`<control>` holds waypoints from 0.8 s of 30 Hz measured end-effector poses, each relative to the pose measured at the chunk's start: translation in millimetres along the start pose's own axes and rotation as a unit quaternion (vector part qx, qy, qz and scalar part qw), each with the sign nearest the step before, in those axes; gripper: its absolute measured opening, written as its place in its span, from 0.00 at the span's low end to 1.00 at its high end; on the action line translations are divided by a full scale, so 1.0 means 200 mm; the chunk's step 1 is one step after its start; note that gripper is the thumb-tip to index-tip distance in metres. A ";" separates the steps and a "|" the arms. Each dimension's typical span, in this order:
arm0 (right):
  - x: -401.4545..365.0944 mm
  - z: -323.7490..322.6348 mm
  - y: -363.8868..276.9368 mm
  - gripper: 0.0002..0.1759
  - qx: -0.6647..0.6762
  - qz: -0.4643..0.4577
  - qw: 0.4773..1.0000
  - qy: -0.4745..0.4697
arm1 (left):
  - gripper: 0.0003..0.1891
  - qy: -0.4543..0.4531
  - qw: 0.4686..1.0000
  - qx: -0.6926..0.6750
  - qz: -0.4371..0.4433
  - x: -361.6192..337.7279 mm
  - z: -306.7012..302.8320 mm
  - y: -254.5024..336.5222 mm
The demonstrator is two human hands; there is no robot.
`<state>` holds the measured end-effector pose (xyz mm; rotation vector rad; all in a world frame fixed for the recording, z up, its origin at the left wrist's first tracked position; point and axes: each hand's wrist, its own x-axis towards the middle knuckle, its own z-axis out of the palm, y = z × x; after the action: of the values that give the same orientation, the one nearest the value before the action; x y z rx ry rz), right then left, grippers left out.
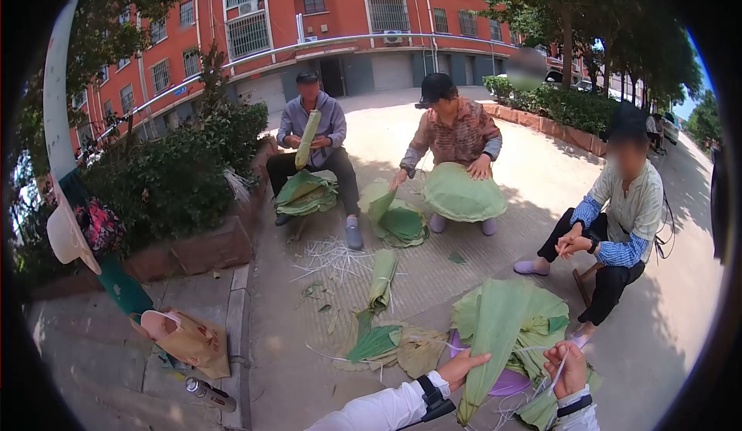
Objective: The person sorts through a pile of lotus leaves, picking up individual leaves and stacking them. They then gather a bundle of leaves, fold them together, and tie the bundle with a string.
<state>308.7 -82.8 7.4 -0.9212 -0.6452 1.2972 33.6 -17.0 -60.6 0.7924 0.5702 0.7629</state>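
The left hand (462, 368) grips the edge of a folded green leaf (495, 323), the right hand (568, 369) just right of that leaf pinches a pale strip (550, 377), and a leaf pile (545, 315) lies under the leaf, with three seated people beyond it.

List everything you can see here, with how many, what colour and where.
seated people: three, across the paving, facing the camera
leaf piles: several, green, on the ground around them
rolled leaf: one, green, mid-paving
folded leaf: one, green, nearest the camera
bag: one, tan, lower left
bottle: one, silver, beside the bag
hat: one, cream, left edge
string: one, white, over the nearest leaves
left hand: flat on the folded leaf
right hand: pinching the string
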 end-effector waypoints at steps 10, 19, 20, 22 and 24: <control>-0.07 0.05 0.01 0.12 -0.142 -0.030 0.989 -0.036 | 0.23 0.044 0.980 0.175 0.083 0.01 -0.02 -0.11; -0.17 0.15 0.20 0.10 -0.486 -0.123 0.844 -0.191 | 0.22 0.113 0.866 0.476 0.108 0.00 -0.01 -0.15; -0.20 0.17 0.19 0.09 -0.517 -0.130 0.816 -0.222 | 0.21 0.122 0.845 0.511 0.098 0.01 -0.01 -0.17; -0.20 0.21 0.23 0.08 -0.545 -0.167 0.774 -0.277 | 0.18 0.082 0.827 0.519 0.198 -0.01 0.01 -0.26; -0.21 0.21 0.27 0.07 -0.546 -0.208 0.745 -0.323 | 0.18 0.044 0.824 0.538 0.173 0.01 0.01 -0.42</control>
<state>237.9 -113.6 -14.4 -1.1067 -2.1826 0.7078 69.0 -55.8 -127.0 1.9611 0.9720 0.7793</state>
